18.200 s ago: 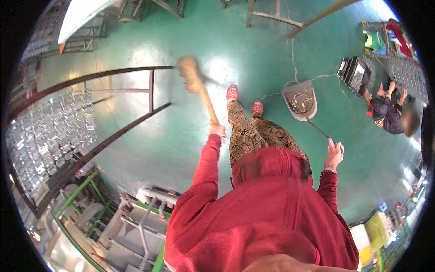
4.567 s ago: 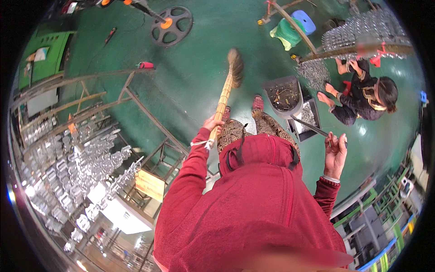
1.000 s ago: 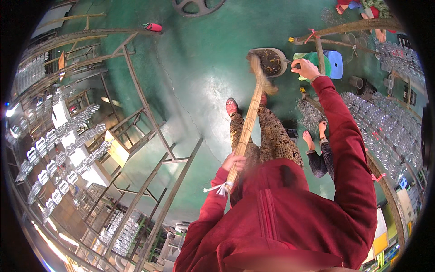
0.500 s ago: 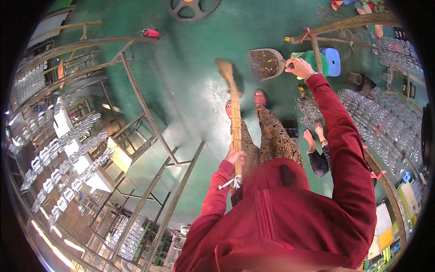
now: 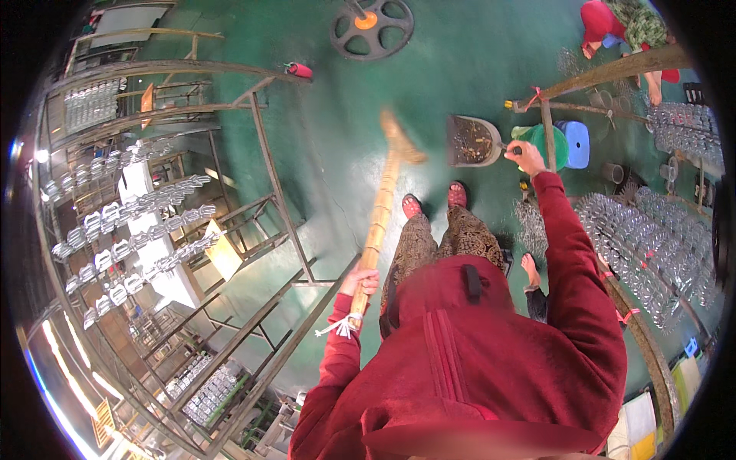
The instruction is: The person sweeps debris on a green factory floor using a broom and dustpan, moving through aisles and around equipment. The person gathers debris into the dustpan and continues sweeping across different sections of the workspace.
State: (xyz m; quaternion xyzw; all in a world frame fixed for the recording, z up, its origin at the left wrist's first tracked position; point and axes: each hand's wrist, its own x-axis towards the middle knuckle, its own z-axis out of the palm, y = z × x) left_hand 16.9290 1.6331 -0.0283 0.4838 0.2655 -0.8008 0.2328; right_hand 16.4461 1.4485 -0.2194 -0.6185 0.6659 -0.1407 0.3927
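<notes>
Seen from above the head, a person in a red hooded top stands on a green painted floor (image 5: pixel 330 153), red slippers (image 5: pixel 435 201) side by side. The left hand (image 5: pixel 360 282) is wrapped around the upper part of a bamboo broom handle (image 5: pixel 377 222), fingers curled shut on it, with a white cord tied just below the grip. The handle slants forward and the straw broom head (image 5: pixel 400 138) rests on or just above the floor ahead of the feet. The right arm reaches out in front, and the right hand (image 5: pixel 526 157) is closed on the short handle of a dark metal dustpan (image 5: pixel 471 142), held with its mouth facing the broom head; bits of debris lie inside the pan. Broom head and dustpan are near each other but not touching. Metal racks (image 5: pixel 153 222) hung with shiny parts fill the left side, more shiny parts are stacked on the right, and another person crouches at the top right. Judging from this, the step in hand is gathering sweepings into the pan. The next move would call for drawing the broom head toward the pan's open edge while keeping the pan level so its load does not spill
</notes>
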